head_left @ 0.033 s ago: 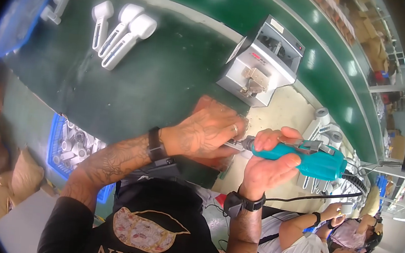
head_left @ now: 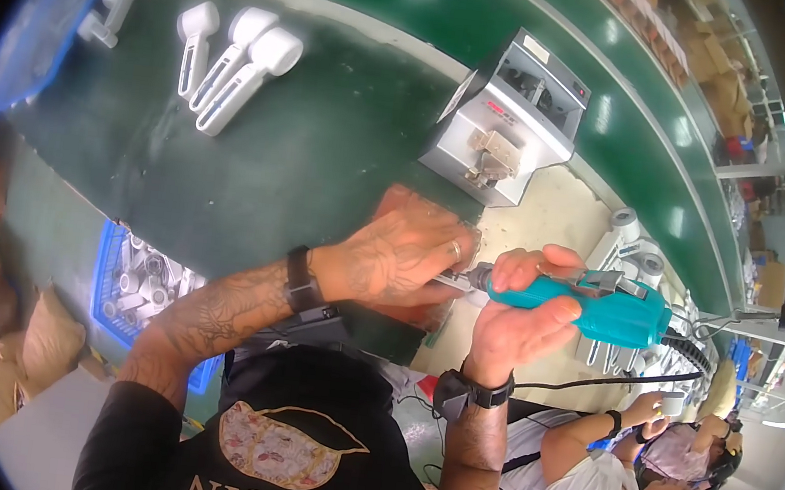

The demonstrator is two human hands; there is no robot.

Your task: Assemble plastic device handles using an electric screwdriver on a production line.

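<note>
Resting in your right hand (head_left: 523,332): teal driver (head_left: 622,315), above the pale bench (head_left: 552,200). Room: machine (head_left: 503,127) on the far side, white parts (head_left: 625,223) right, open space left over the green mat (head_left: 318,130). Axis: sideways, tip leftward, at your left hand (head_left: 401,251). Right fingers: clamped round driver. Left fingers: curled at pale piece (head_left: 455,280); grip hidden, cannot tell.
</note>
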